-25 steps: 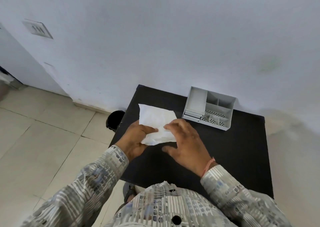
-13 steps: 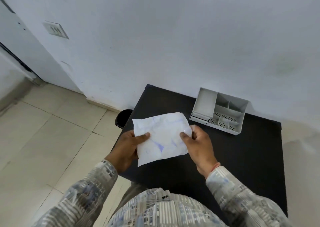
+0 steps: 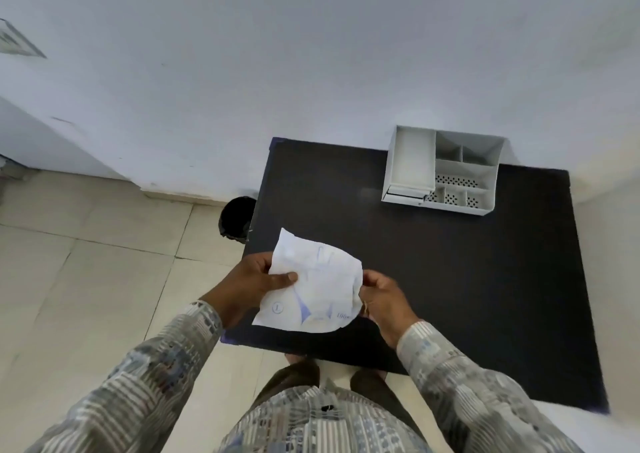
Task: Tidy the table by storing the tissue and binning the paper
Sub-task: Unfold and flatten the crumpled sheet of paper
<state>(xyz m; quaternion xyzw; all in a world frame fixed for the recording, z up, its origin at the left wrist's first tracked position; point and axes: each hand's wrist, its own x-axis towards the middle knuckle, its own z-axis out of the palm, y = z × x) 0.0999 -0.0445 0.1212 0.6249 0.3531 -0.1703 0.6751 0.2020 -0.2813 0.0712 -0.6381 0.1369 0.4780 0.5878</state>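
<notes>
Paper, white with faint blue marks, hangs above the near left part of the black surface, lifted clear of it. The left hand pinches its left edge with a closed grip, thumb on top, while the right hand pinches the right edge likewise.

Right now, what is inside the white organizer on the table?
The white organizer shows only bare compartments, some with perforated floors; nothing lies in the parts visible. Its walls hide some of the compartment floors, so I cannot vouch for those.

Organizer on table rear; bin left.
</notes>
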